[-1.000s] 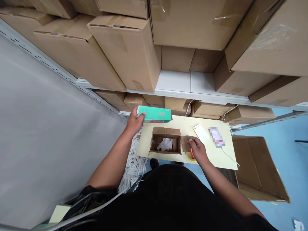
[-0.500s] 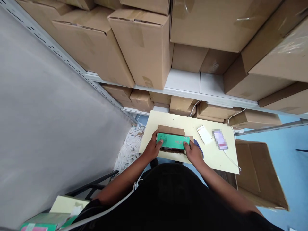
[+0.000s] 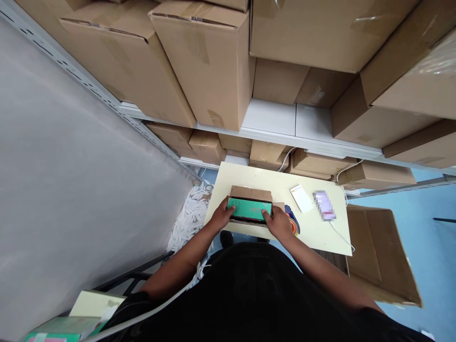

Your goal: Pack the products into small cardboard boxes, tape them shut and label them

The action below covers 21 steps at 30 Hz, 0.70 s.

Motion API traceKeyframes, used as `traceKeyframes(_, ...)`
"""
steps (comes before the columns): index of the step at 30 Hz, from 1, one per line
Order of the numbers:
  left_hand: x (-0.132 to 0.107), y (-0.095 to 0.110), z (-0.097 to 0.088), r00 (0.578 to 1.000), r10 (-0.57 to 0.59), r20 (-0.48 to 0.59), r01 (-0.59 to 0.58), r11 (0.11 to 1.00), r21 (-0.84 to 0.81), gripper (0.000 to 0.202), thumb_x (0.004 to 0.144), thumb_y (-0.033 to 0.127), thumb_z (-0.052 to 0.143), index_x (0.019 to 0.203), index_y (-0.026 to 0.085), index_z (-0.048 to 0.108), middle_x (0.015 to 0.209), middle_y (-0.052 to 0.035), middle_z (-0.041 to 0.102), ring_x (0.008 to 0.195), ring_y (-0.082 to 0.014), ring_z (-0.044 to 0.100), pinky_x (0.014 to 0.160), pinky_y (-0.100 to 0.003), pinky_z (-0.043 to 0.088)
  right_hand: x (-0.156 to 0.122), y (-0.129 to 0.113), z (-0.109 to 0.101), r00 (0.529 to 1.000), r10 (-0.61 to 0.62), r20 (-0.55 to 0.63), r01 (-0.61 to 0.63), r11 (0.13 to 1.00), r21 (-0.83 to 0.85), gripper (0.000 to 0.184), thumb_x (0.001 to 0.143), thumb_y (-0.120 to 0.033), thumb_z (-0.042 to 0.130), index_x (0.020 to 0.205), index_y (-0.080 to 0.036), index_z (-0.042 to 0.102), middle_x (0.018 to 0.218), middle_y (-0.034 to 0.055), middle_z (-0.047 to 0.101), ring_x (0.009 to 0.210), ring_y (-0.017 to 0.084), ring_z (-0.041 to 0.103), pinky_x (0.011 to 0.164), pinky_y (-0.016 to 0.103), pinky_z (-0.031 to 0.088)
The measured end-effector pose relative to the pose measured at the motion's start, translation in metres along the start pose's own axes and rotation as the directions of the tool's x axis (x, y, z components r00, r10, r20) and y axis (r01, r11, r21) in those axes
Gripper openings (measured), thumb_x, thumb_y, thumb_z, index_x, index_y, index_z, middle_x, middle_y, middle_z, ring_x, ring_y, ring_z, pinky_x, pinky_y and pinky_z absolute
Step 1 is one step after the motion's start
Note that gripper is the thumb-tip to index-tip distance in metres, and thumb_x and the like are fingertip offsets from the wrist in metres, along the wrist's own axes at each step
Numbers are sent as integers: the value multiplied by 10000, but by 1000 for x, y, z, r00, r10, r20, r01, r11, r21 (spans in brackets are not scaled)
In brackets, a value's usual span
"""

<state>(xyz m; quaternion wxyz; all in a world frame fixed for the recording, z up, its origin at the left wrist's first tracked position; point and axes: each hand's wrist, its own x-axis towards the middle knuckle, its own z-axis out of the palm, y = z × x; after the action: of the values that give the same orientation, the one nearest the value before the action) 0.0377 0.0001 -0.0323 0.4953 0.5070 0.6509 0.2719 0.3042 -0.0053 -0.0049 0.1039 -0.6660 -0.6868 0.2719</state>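
A flat green box [image 3: 245, 209] with printing on top lies within the opening of a small brown carton [image 3: 251, 193], whose far flap stands up behind it. My left hand [image 3: 221, 214] grips the green box's left end, thumb on top. At the other end, my right hand [image 3: 278, 223] holds the box with its thumb pressed on the green face. The fingers under both ends are partly hidden. Just right of my right hand sits a blue tape dispenser [image 3: 294, 223] with an orange-cored roll, partly covered by that hand.
On the pale table [image 3: 320, 240] lie a white booklet-like item [image 3: 301, 198] and a blurred phone [image 3: 324, 205] with a cable. Shelves of cardboard boxes [image 3: 210, 61] rise behind. A large open carton [image 3: 384, 256] stands right; shredded paper [image 3: 185, 218] covers the floor left.
The green box has shifted left and sits lower in the carton's opening. My hands moved left with it, and more of the tape dispenser shows.
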Motion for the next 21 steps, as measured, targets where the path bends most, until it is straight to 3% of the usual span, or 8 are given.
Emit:
traceKeyframes(4,-2,-1,-4,1000,6,-16,-5,1000,16,753,821,251,622,1551,240,440,1504,-59,565,1476,-263,417,1245,-446,293,6,-4,1,994,49,94,-45,998,-42,342,975,-469,548,1033,-161,684,1038,147,728,943,264,663,752,306,421)
traceKeyframes(7,1,-5,-3,999,-6,-32,7,1000,15,663,826,225,614,1484,228,530,1510,-71,556,1479,-264,410,1249,-424,286,13,-4,0,984,125,126,-120,992,-43,314,970,-439,551,1052,-167,685,1037,124,740,930,239,666,723,282,400)
traceKeyframes(11,11,-13,3,996,-19,-89,18,1000,-11,628,789,132,607,1408,229,582,1456,-78,592,1397,-270,501,1207,-412,351,23,-5,-1,966,185,180,-172,982,-83,286,946,-432,574,1021,-180,687,947,92,747,866,228,670,664,279,359)
traceKeyframes(15,19,-24,13,981,-80,-179,70,996,-57,695,718,34,589,1388,210,533,1369,-97,606,1192,-228,623,1052,-354,482,30,-3,7,959,242,147,-217,962,-166,252,921,-418,604,995,-185,665,902,76,736,850,227,667,648,285,338)
traceKeyframes(18,25,-34,21,965,-162,-208,169,985,16,530,734,61,617,1252,167,589,1255,-117,611,1085,-225,641,972,-333,500,34,-2,17,963,244,113,-210,944,-255,194,930,-334,571,1016,-179,649,914,83,732,851,225,669,651,292,328)
traceKeyframes(21,29,-39,25,964,-165,-209,194,973,129,350,734,80,635,1072,170,637,1138,-107,605,1080,-251,622,972,-344,477,37,-3,27,974,215,66,-181,923,-340,155,918,-224,537,1027,-171,635,938,102,728,867,224,668,657,296,317)
